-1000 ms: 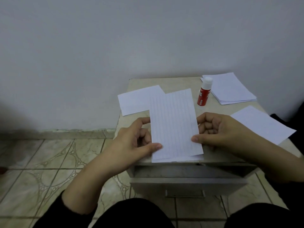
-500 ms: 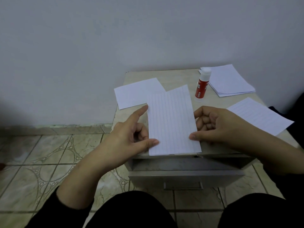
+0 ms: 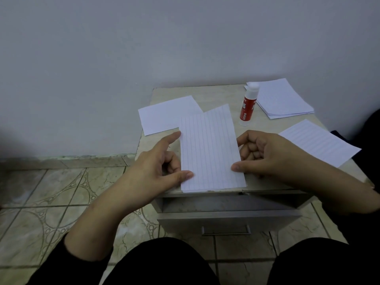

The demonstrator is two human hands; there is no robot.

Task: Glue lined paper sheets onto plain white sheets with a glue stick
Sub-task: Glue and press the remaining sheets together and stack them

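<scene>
Both hands steady a lined sheet at the table's near edge

Nearest the camera, at 6 o'clock, two dark-clad knees sit before a small table whose drawer is pulled partly out. On the tabletop's front edge lies the lined sheet, lines running away from the viewer, with a thin strip of another sheet showing under its bottom edge. At 9 o'clock of that sheet, the left hand has its thumb pressed on the lower left margin and its forefinger stretched to the upper left edge; the other fingers are curled in and hold nothing. At 3 o'clock, the right hand presses its thumb on the right margin, its fingers curled loosely beside the paper. Further out at 3 o'clock lies a second lined sheet. At 11 o'clock a plain white sheet is partly tucked under the lined one. At 1 o'clock the glue stick stands upright, capped, with a stack of paper just behind it by the wall
</scene>
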